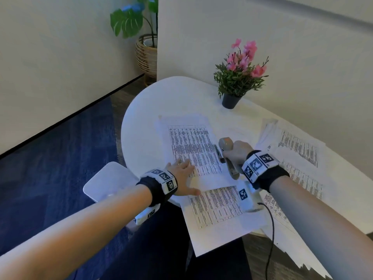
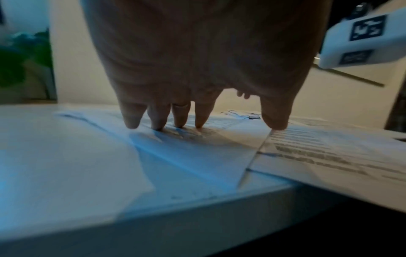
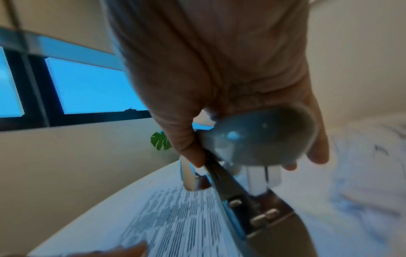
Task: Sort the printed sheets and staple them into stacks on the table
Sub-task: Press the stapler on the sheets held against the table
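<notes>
1. Closest to me, one printed sheet (image 1: 220,221) hangs over the near edge of the white table (image 1: 145,110), its table of text facing up.
2. Just beyond it I have my left hand (image 1: 182,174) flat on the middle stack (image 1: 191,146); the left wrist view shows the fingers (image 2: 157,120) straight and spread, tips pressing down on the top page, gripping nothing.
3. On the right side of that stack my right hand (image 1: 237,153) is wrapped around a grey stapler (image 1: 227,152). From the right wrist view, the thumb and fingers curl round its rounded top, and its metal base lies at the page's right edge.
4. I cannot tell from any view whether the stapler's mouth is actually over the paper edge or only beside it; the right wrist picture is blurred there.
5. To the right of my right arm, a looser spread of printed sheets (image 1: 298,150) lies fanned across the table, some running off the near right edge.
6. Further back on the table stands a small dark pot of pink flowers (image 1: 240,77), well apart from the papers.
7. Beyond the table, on the floor by the wall, I see a leafy plant in a woven basket (image 1: 146,55).
</notes>
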Demonstrator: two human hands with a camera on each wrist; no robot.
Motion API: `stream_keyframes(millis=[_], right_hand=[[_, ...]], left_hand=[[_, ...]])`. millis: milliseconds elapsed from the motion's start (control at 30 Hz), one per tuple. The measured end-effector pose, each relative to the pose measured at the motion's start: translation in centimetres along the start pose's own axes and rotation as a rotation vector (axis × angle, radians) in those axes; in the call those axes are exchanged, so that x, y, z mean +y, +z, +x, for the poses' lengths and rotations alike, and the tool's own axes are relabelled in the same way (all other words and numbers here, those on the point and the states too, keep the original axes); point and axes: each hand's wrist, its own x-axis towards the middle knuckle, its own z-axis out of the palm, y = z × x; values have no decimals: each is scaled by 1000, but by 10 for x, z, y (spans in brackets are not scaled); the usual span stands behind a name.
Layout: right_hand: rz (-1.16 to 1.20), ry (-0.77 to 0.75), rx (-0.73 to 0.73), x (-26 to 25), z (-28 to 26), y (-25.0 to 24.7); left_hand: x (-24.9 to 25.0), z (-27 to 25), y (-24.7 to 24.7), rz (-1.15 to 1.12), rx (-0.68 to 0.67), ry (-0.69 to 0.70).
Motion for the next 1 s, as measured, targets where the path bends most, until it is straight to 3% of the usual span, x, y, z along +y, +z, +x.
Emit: stream_keyframes(millis=[167, 300, 367, 467, 600, 800, 1000], right_hand=[[80, -48, 11, -2, 4, -9], [3, -97, -30, -12, 7, 4], [-32, -99, -67, -20, 11, 18], [-77, -126, -107, -36, 17, 38], [-59, -163, -67, -67, 31, 54], [-55, -218, 62, -118, 61, 72], [-163, -290, 114, -128, 85, 73]], left_hand=[[7, -25, 3, 47, -76, 110], [9, -37, -3, -21, -65, 161], [-1, -27, -15, -120, 18, 77], [-30, -4, -30, -205, 147, -167], [-59, 16, -33, -180, 176, -347], [-72, 26, -28, -196, 174, -335], [-83, 36, -33, -168, 110, -281]])
